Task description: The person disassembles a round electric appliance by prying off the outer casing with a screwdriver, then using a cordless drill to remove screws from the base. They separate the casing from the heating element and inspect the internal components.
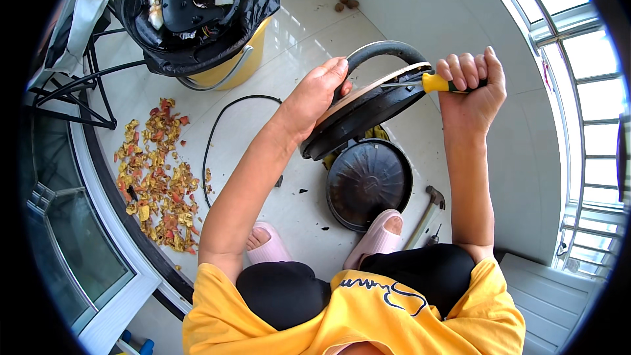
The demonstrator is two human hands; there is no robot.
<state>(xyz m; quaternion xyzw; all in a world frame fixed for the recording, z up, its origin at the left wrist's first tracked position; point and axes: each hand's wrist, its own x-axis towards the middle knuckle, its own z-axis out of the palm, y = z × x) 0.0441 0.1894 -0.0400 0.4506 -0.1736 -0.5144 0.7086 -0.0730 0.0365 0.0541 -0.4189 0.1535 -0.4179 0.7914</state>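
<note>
The round black lid (368, 121) is held tilted above a dark round pan (369, 183) on the floor (302, 213); its curved handle (389, 48) is gripped by the left hand (315, 95), while a yellow-and-black screwdriver (435, 83), shaft at the lid's edge, is clasped in the right hand (474, 92).

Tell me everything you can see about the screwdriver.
The screwdriver has a thin, straight, grey shaft that looks like metal, and a yellow and dark handle, probably plastic. It points leftward in the picture, nearly level. The right hand grips the handle, covering part of it. The shaft reaches the edge of the raised round black pan; its tip's exact contact is unclear.
</note>
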